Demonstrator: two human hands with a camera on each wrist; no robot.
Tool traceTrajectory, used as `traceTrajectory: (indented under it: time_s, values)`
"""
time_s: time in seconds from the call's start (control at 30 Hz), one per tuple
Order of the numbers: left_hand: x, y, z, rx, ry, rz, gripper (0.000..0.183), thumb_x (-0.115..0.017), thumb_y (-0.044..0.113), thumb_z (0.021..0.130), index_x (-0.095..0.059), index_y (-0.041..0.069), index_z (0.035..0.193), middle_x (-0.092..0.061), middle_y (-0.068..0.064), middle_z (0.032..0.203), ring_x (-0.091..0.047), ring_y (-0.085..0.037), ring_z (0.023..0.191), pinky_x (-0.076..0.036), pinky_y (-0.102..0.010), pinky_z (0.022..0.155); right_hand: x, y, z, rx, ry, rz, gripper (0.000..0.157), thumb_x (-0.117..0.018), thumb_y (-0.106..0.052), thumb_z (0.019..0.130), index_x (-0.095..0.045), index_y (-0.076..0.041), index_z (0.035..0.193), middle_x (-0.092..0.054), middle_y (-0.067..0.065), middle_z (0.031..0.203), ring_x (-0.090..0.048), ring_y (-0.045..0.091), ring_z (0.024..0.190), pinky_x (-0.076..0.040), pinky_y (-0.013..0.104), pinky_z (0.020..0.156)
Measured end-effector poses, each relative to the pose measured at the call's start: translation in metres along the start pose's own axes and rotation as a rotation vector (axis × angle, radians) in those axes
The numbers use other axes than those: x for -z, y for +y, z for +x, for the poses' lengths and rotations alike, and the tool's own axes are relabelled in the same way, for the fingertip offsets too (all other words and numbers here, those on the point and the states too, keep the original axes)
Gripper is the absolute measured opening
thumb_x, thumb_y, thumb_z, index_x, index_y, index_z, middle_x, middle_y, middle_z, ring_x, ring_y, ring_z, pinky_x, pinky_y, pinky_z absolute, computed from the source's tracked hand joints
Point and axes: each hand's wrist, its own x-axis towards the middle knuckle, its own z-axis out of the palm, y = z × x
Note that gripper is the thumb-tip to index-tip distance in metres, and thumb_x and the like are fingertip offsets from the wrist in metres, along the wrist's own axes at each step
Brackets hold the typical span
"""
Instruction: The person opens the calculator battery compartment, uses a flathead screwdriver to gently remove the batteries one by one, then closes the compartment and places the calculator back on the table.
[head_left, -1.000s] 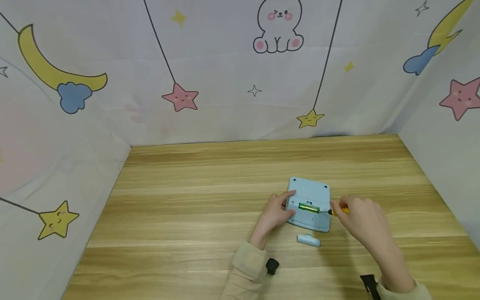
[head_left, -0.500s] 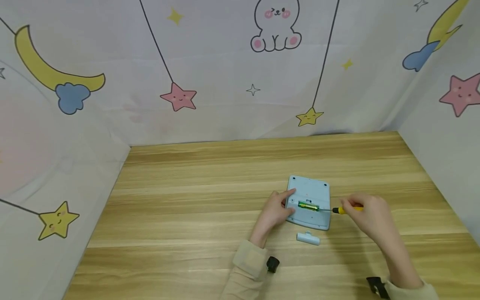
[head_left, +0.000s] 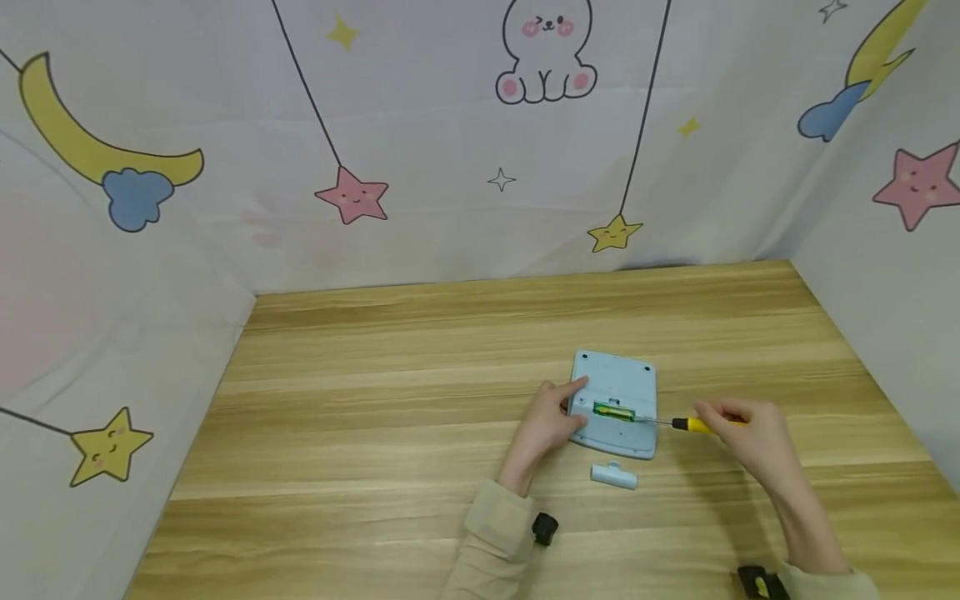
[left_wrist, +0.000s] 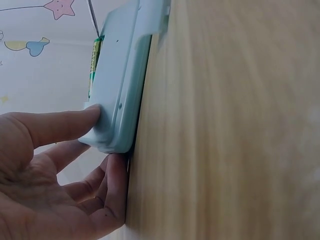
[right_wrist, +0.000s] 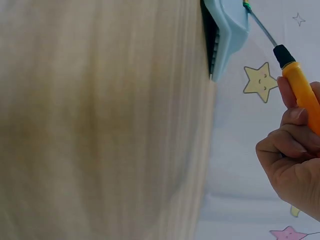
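Note:
A light-blue calculator lies face down on the table, its battery slot uncovered and a green battery inside. My left hand grips its left edge; in the left wrist view the thumb presses on the back while other fingers sit at the edge near the tabletop. On the other side, my right hand holds a screwdriver by its yellow handle, seen closely in the right wrist view as an orange-yellow grip with a black collar. The metal tip meets the battery's right end.
The small light-blue battery cover lies on the wooden table just in front of the calculator. White cloth with printed stars and moons stands along the table's back and sides. A black wrist strap piece sits at the left cuff.
My right hand has shifted right, and more of the screwdriver's handle and shaft shows now. The tip stays at the battery's right end. My left hand keeps its hold on the calculator.

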Motion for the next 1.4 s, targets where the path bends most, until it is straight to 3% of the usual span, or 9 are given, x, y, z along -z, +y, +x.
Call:
traceTrajectory:
  time_s: [0.2, 0.43, 0.6, 0.7, 0.8, 1.0, 1.13, 1.27, 1.4]
  values:
    - [-0.001, 0.0, -0.001, -0.018, 0.001, 0.017, 0.057, -0.069, 0.003, 0.083, -0.055, 0.015, 0.136, -0.047, -0.009, 0.09, -0.038, -0.015, 0.075, -0.031, -0.021, 0.062, -0.002, 0.011, 0.0, -0.082, -0.05, 0.086, 0.04, -0.06, -0.036, 0.094, -0.068, 0.001, 0.08, -0.051, -0.006, 0.064, -0.035, 0.006, 0.055, -0.029, 0.027, 0.047]
    - [-0.001, -0.001, -0.001, -0.014, 0.012, 0.03, 0.057, -0.069, 0.004, 0.083, -0.055, 0.017, 0.137, -0.046, -0.009, 0.09, -0.038, -0.015, 0.075, -0.031, -0.021, 0.061, -0.002, 0.015, 0.002, -0.082, -0.065, 0.107, 0.04, -0.059, -0.036, 0.095, -0.068, 0.002, 0.082, -0.058, -0.006, 0.073, -0.037, 0.009, 0.059, -0.03, 0.028, 0.049]
    - [-0.001, -0.001, -0.001, -0.014, 0.009, 0.026, 0.057, -0.07, 0.004, 0.083, -0.056, 0.017, 0.136, -0.046, -0.008, 0.088, -0.038, -0.015, 0.075, -0.031, -0.021, 0.061, -0.002, 0.01, -0.002, -0.071, -0.034, 0.084, 0.039, -0.06, -0.035, 0.094, -0.072, 0.001, 0.085, -0.059, -0.007, 0.071, -0.04, 0.007, 0.06, -0.033, 0.026, 0.05]
    - [0.0, -0.001, -0.002, -0.014, 0.005, 0.017, 0.057, -0.07, 0.004, 0.083, -0.056, 0.018, 0.136, -0.045, -0.008, 0.088, -0.038, -0.015, 0.075, -0.031, -0.021, 0.061, -0.002, 0.001, -0.006, -0.005, 0.033, 0.001, 0.032, -0.063, -0.03, 0.092, -0.073, -0.003, 0.08, -0.063, -0.001, 0.069, -0.041, 0.002, 0.057, -0.034, 0.023, 0.05]
    - [0.0, -0.002, -0.002, -0.019, 0.003, 0.012, 0.057, -0.071, 0.004, 0.082, -0.056, 0.018, 0.136, -0.046, -0.009, 0.088, -0.038, -0.015, 0.075, -0.031, -0.02, 0.061, -0.004, -0.012, -0.01, 0.12, 0.119, -0.117, 0.022, -0.067, -0.021, 0.088, -0.072, -0.006, 0.073, -0.069, 0.008, 0.071, -0.044, -0.001, 0.057, -0.037, 0.021, 0.052]
    - [0.001, -0.004, -0.002, -0.037, 0.001, 0.041, 0.057, -0.071, 0.006, 0.083, -0.056, 0.018, 0.136, -0.047, -0.01, 0.088, -0.038, -0.014, 0.074, -0.031, -0.02, 0.06, -0.009, -0.035, -0.016, 0.345, 0.232, -0.296, 0.013, -0.069, -0.01, 0.079, -0.072, -0.004, 0.068, -0.069, 0.009, 0.068, -0.051, 0.01, 0.055, -0.038, 0.023, 0.05]
    - [0.001, -0.004, -0.002, -0.038, 0.0, 0.047, 0.057, -0.071, 0.007, 0.083, -0.056, 0.018, 0.136, -0.047, -0.009, 0.088, -0.038, -0.014, 0.073, -0.031, -0.02, 0.06, -0.013, -0.039, -0.018, 0.449, 0.298, -0.345, 0.011, -0.07, -0.006, 0.075, -0.071, -0.003, 0.065, -0.068, 0.009, 0.065, -0.056, 0.016, 0.052, -0.041, 0.026, 0.047]
    - [0.002, -0.003, -0.003, -0.04, -0.001, 0.04, 0.057, -0.07, 0.006, 0.083, -0.056, 0.018, 0.136, -0.047, -0.01, 0.088, -0.038, -0.014, 0.074, -0.031, -0.02, 0.061, -0.014, -0.035, -0.016, 0.442, 0.305, -0.306, 0.01, -0.071, -0.005, 0.074, -0.07, -0.004, 0.064, -0.068, 0.008, 0.065, -0.058, 0.018, 0.054, -0.043, 0.026, 0.049]
    - [0.002, -0.003, -0.003, -0.038, -0.002, 0.041, 0.056, -0.07, 0.006, 0.083, -0.055, 0.017, 0.136, -0.048, -0.01, 0.09, -0.039, -0.014, 0.075, -0.031, -0.02, 0.062, -0.013, -0.026, -0.014, 0.365, 0.278, -0.226, 0.012, -0.073, -0.006, 0.076, -0.071, -0.007, 0.065, -0.069, 0.007, 0.068, -0.055, 0.006, 0.058, -0.04, 0.016, 0.053]
